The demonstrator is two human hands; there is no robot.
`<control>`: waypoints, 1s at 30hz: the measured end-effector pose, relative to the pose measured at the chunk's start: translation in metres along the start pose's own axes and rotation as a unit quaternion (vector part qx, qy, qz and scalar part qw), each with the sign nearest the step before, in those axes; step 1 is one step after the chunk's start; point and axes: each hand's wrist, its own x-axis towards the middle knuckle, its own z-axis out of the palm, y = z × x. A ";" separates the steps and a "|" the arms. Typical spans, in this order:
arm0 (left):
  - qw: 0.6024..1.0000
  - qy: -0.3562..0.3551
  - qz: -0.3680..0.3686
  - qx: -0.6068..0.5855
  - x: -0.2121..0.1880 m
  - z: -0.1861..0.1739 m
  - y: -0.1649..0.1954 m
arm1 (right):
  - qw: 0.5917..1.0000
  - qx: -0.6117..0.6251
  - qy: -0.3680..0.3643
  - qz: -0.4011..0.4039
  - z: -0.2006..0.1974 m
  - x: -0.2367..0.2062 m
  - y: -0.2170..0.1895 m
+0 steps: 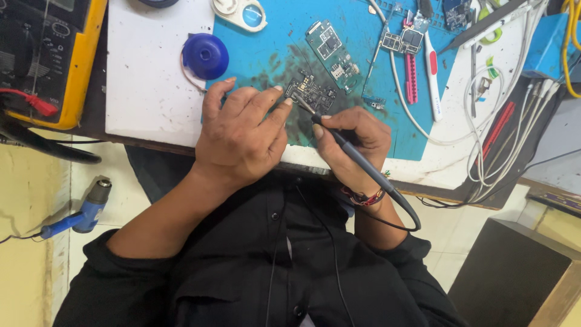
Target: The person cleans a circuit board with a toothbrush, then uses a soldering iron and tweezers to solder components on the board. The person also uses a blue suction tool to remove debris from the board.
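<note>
A small dark circuit board (312, 92) lies on a blue work mat (284, 48) stained black around it. My left hand (242, 133) rests on the mat's near edge, its fingertips touching the board's left side. My right hand (353, 142) grips a slim grey soldering iron (357, 158) like a pen. The iron's tip touches the board's lower left corner, and its black cable loops off to the right past my wrist.
Another green circuit board (331, 47), a blue round dish (205, 56), a pink-handled tool (411, 79) and white cables (484, 121) lie further back. A yellow multimeter (54, 54) stands at the left. A blue hot-air gun (85, 212) lies on the floor.
</note>
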 end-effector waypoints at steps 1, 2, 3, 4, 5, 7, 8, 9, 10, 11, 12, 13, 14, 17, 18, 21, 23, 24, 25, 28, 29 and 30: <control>1.000 0.000 -0.001 -0.002 0.000 0.000 0.000 | 1.000 -0.002 -0.002 -0.005 0.000 0.000 0.000; 1.000 0.000 -0.001 -0.003 0.001 0.000 0.000 | 1.000 -0.005 -0.003 -0.011 -0.001 0.001 0.001; 1.000 0.001 -0.001 -0.005 0.002 0.000 0.000 | 1.000 -0.008 -0.001 -0.003 -0.001 0.001 0.001; 1.000 -0.002 -0.001 -0.007 0.002 0.000 0.000 | 1.000 -0.010 0.001 0.005 -0.001 0.001 0.002; 1.000 -0.004 -0.003 -0.008 0.003 0.000 0.000 | 1.000 -0.012 0.003 0.013 -0.002 0.001 0.002; 1.000 -0.005 -0.003 -0.008 0.003 0.000 0.000 | 1.000 -0.011 -0.005 0.000 -0.002 0.002 0.002; 1.000 -0.004 -0.004 -0.008 0.004 0.001 0.000 | 1.000 -0.010 -0.009 -0.008 -0.002 0.002 0.002; 1.000 -0.003 -0.004 -0.007 0.004 0.001 0.000 | 1.000 -0.009 -0.005 -0.005 -0.002 0.002 0.002; 1.000 -0.003 -0.004 -0.005 0.004 0.001 0.000 | 1.000 -0.008 -0.001 -0.002 -0.001 0.003 0.002; 1.000 -0.004 -0.004 -0.004 0.004 0.001 -0.001 | 1.000 -0.006 0.002 0.002 -0.001 0.003 0.002; 1.000 -0.005 -0.004 -0.004 0.004 0.001 0.000 | 1.000 -0.007 0.000 -0.002 -0.001 0.003 0.002; 1.000 -0.005 -0.006 -0.003 0.004 0.002 0.000 | 1.000 -0.008 -0.003 -0.006 -0.001 0.003 0.002; 1.000 -0.005 -0.007 -0.001 0.004 0.002 0.000 | 1.000 -0.009 -0.005 -0.011 -0.001 0.003 0.002; 1.000 -0.007 -0.007 0.000 0.004 0.003 0.000 | 1.000 -0.020 -0.011 -0.014 -0.002 0.003 0.002; 1.000 -0.008 -0.006 0.000 0.004 0.003 0.000 | 1.000 -0.017 -0.003 -0.002 -0.002 0.003 0.002; 1.000 -0.009 -0.008 0.000 0.004 0.003 0.001 | 1.000 -0.014 0.003 0.005 -0.002 0.004 0.002; 1.000 -0.011 -0.007 0.002 0.004 0.003 0.001 | 0.999 -0.021 -0.015 -0.025 -0.002 0.004 0.002; 1.000 -0.011 -0.006 0.003 0.005 0.003 0.001 | 1.000 -0.017 -0.007 -0.011 -0.002 0.004 0.002; 1.000 -0.011 -0.005 0.005 0.005 0.003 0.001 | 1.000 -0.014 0.001 0.002 -0.002 0.004 0.002; 1.000 -0.010 -0.005 0.006 0.004 0.003 0.001 | 1.000 -0.016 -0.002 -0.008 -0.002 0.003 0.001; 1.000 -0.010 -0.005 0.004 0.004 0.003 0.001 | 1.000 -0.018 -0.008 -0.021 -0.002 0.003 0.001; 1.000 -0.009 -0.006 0.002 0.004 0.003 0.001 | 1.000 -0.017 -0.003 -0.006 -0.002 0.002 0.001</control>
